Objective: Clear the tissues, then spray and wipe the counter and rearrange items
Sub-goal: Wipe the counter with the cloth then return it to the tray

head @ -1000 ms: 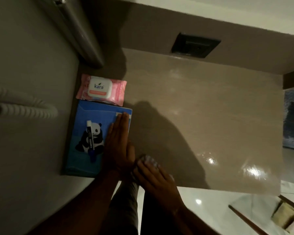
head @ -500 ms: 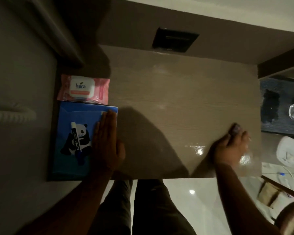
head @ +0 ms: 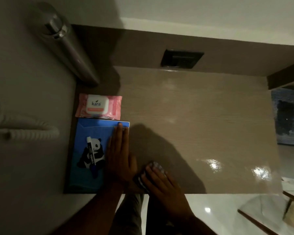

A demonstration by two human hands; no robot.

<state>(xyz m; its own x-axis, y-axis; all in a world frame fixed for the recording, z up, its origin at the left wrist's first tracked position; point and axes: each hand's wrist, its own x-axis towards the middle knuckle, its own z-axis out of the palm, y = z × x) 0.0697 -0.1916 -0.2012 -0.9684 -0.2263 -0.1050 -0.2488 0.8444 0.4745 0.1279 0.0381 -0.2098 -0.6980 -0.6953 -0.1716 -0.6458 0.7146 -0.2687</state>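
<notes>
Wipes pack: a pink pack (head: 98,106) with a white lid marked "kara" is seen lying flat, beyond the left fingers and touching the far edge of the folder.
Folder: a blue folder (head: 88,133) with a panda print is laid at the left end of the worktop, with a marker pen (head: 91,156) resting on it just left of the left hand.
Left hand: the left hand (head: 120,160) is pressed flat, palm down, on the right margin of the folder; its fingers (head: 119,133) are stretched out straight and together, with nothing gripped, and the folder appears to be steadied by them.
Cloth: a small bunched cloth (head: 157,167) is seen partly under the right fingers, near the front edge and just right of the left hand; its pattern cannot be made out in the dim light.
Right hand: the right hand (head: 161,182) is laid over the cloth, its fingers (head: 153,171) curled down on it and pressing it to the surface.
Worktop: the brown worktop (head: 202,124) is bare to the right of both hands, with wet gleams far right near the front edge.
Step in hand: the wiping is judged to be under way; no loose tissues are visible.
Next move: a sweep of the cloth rightward from the fingers would be called for, with even pressure, while the folder is held in place; the ground under the folder and pack is judged not yet wiped, so these would need shifting afterwards.
</notes>
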